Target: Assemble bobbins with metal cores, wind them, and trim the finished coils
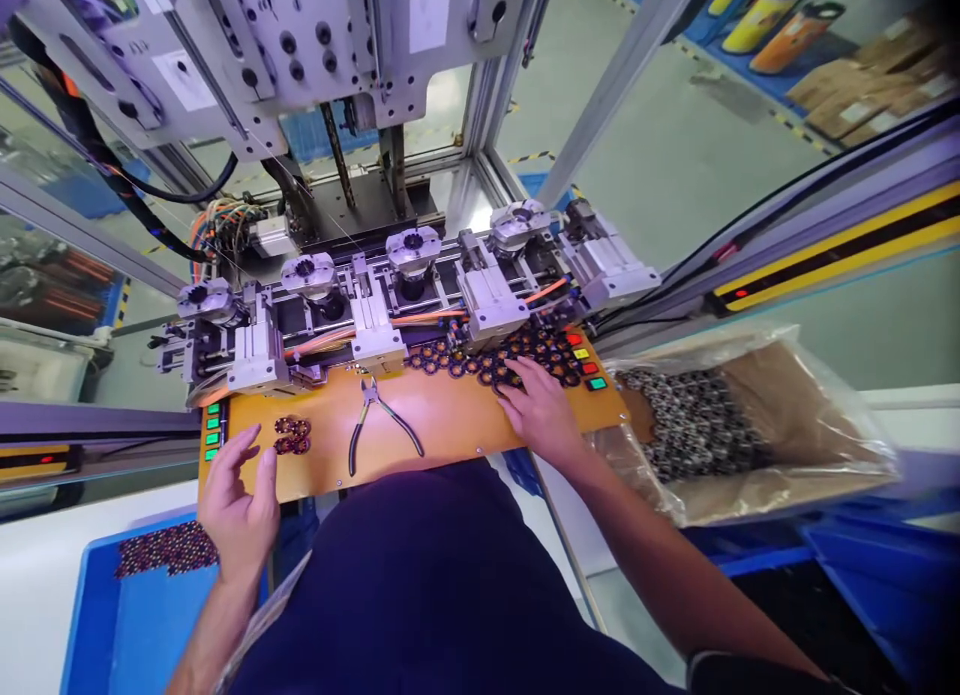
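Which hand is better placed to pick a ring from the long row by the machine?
Right, likely: the right hand touches the row of rings; the left hand hovers by the small cluster, farther off.

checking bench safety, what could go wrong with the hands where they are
The right hand works in the pile of rings right beside the coloured buttons, so it might bump one. The cutters lie loose between both hands; the left hand, by the small ring stack, could brush them.

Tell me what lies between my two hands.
Head view: a few rings by the left hand, then pliers, then bare orange board up to the right hand.
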`<action>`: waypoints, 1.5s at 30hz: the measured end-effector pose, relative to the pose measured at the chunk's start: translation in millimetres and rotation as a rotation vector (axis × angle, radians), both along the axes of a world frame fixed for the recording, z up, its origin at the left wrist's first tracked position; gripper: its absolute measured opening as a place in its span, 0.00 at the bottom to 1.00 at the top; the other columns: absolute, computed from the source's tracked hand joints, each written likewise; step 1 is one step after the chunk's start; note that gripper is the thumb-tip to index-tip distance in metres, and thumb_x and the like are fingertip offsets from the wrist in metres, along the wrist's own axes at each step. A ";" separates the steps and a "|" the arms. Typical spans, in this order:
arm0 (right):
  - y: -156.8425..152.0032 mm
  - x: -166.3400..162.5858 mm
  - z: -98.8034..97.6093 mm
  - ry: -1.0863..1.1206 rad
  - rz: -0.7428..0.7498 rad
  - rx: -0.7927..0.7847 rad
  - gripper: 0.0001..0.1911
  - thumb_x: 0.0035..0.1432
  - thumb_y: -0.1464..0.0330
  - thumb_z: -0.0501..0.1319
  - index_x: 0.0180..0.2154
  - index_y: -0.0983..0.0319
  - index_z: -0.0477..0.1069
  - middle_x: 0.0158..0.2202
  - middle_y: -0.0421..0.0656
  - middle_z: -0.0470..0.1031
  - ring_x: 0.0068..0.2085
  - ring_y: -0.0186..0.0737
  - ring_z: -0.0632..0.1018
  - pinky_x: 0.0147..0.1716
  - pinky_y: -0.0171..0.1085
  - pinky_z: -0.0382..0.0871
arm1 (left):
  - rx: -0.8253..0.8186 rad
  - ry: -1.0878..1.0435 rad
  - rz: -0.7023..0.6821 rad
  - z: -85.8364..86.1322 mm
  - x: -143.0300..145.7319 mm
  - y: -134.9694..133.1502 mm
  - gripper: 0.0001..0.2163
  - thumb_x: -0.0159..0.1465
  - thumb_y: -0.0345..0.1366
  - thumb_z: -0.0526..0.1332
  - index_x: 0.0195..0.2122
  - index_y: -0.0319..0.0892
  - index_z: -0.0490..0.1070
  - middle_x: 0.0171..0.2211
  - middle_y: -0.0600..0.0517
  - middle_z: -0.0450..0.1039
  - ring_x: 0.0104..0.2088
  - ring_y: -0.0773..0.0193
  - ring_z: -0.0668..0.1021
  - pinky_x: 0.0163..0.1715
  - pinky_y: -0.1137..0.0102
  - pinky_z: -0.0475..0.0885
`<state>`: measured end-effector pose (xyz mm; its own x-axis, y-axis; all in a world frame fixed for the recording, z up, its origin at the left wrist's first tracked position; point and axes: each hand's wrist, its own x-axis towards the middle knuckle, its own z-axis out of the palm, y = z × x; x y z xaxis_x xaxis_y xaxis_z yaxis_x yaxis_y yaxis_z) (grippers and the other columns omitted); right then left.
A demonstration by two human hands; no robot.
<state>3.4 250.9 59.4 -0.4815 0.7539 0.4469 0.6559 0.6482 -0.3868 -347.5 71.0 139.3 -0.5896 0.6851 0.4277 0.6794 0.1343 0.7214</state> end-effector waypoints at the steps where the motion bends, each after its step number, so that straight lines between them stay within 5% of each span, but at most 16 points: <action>1: -1.3 -1.1 2.6 0.016 0.000 -0.016 0.08 0.61 0.73 0.59 0.34 0.65 0.78 0.52 0.57 0.74 0.56 0.60 0.73 0.50 0.60 0.73 | -0.001 0.014 -0.030 5.0 2.2 3.3 0.13 0.62 0.35 0.64 0.48 0.40 0.74 0.46 0.45 0.77 0.48 0.58 0.79 0.51 0.61 0.75; 4: -12.2 -12.0 24.8 0.101 0.042 -0.052 0.09 0.62 0.73 0.59 0.34 0.64 0.77 0.53 0.56 0.73 0.57 0.58 0.72 0.52 0.60 0.71 | -0.074 0.076 -0.227 22.9 12.2 14.9 0.11 0.63 0.33 0.63 0.47 0.41 0.74 0.45 0.46 0.78 0.48 0.58 0.79 0.53 0.60 0.74; 7: -32.7 -39.8 62.5 0.238 0.164 -0.099 0.06 0.63 0.71 0.60 0.37 0.61 0.77 0.57 0.52 0.70 0.59 0.50 0.72 0.53 0.51 0.74 | -0.165 0.171 -0.653 46.3 33.4 32.5 0.15 0.62 0.32 0.65 0.51 0.41 0.73 0.44 0.45 0.80 0.45 0.58 0.81 0.51 0.63 0.75; 9: -46.7 -63.4 87.9 0.448 0.310 -0.195 0.06 0.61 0.74 0.62 0.39 0.59 0.76 0.59 0.49 0.68 0.59 0.48 0.71 0.53 0.47 0.74 | -0.163 0.111 -0.894 61.5 50.4 45.5 0.20 0.63 0.36 0.65 0.56 0.41 0.69 0.43 0.44 0.81 0.44 0.58 0.82 0.48 0.65 0.76; 11: -56.2 -84.3 107.0 0.663 0.448 -0.289 0.11 0.58 0.77 0.64 0.41 0.57 0.76 0.60 0.47 0.67 0.59 0.47 0.71 0.55 0.47 0.72 | -0.124 -0.024 -0.966 72.2 63.5 55.4 0.21 0.64 0.38 0.64 0.58 0.41 0.68 0.46 0.44 0.81 0.45 0.59 0.82 0.47 0.68 0.77; 19: -56.8 -121.2 117.0 0.831 0.654 -0.707 0.09 0.61 0.73 0.62 0.42 0.56 0.76 0.57 0.47 0.71 0.59 0.46 0.73 0.58 0.50 0.68 | 0.067 -0.002 -0.734 70.4 64.3 49.5 0.19 0.59 0.33 0.69 0.52 0.42 0.73 0.39 0.47 0.82 0.38 0.63 0.83 0.40 0.70 0.78; 23: -49.5 -127.3 121.2 0.795 0.660 -0.772 0.07 0.61 0.73 0.62 0.39 0.57 0.77 0.54 0.46 0.74 0.56 0.44 0.75 0.55 0.47 0.71 | 0.052 0.062 -0.696 65.8 54.1 45.6 0.20 0.60 0.32 0.68 0.54 0.41 0.72 0.43 0.45 0.81 0.42 0.62 0.82 0.44 0.69 0.78; 27: 14.1 -108.5 142.1 0.612 0.653 -0.596 0.06 0.60 0.71 0.64 0.38 0.57 0.79 0.49 0.45 0.78 0.47 0.41 0.80 0.48 0.43 0.75 | -0.045 0.172 -0.515 50.1 25.7 31.6 0.24 0.59 0.31 0.69 0.57 0.41 0.69 0.44 0.45 0.80 0.42 0.61 0.81 0.44 0.68 0.78; 31: 127.9 -62.9 157.9 0.328 0.317 -0.188 0.05 0.58 0.66 0.65 0.35 0.58 0.81 0.42 0.43 0.80 0.45 0.43 0.80 0.53 0.47 0.73 | -0.168 0.229 -0.187 17.0 -13.5 4.4 0.18 0.62 0.35 0.66 0.54 0.41 0.71 0.42 0.46 0.80 0.39 0.61 0.81 0.44 0.65 0.77; 35: 214.7 -22.8 151.9 0.213 0.160 -0.115 0.05 0.55 0.68 0.65 0.31 0.60 0.80 0.41 0.46 0.80 0.43 0.46 0.80 0.51 0.51 0.73 | -0.371 0.149 0.098 -13.6 -38.3 -22.8 0.19 0.63 0.47 0.62 0.50 0.40 0.73 0.42 0.45 0.81 0.37 0.57 0.82 0.40 0.63 0.78; 40: 244.8 -5.7 139.2 0.125 0.186 -0.128 0.05 0.53 0.68 0.64 0.30 0.59 0.80 0.44 0.41 0.80 0.44 0.44 0.80 0.53 0.50 0.74 | -0.537 0.062 0.192 -30.1 -46.0 -41.0 0.23 0.58 0.55 0.60 0.46 0.43 0.74 0.44 0.45 0.81 0.32 0.56 0.83 0.26 0.67 0.77; 45: 245.6 1.7 136.7 0.058 0.202 -0.132 0.06 0.55 0.69 0.63 0.32 0.58 0.81 0.43 0.40 0.81 0.46 0.45 0.80 0.55 0.51 0.72 | -0.632 0.090 0.210 -40.5 -49.9 -42.4 0.22 0.56 0.55 0.60 0.43 0.45 0.75 0.40 0.46 0.82 0.33 0.53 0.83 0.28 0.65 0.78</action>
<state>5.1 496.5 196.1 -0.6046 0.6987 0.3824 0.4927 0.7053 -0.5098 -397.4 28.6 98.8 -0.7184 0.6947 0.0361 0.6468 0.6480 0.4022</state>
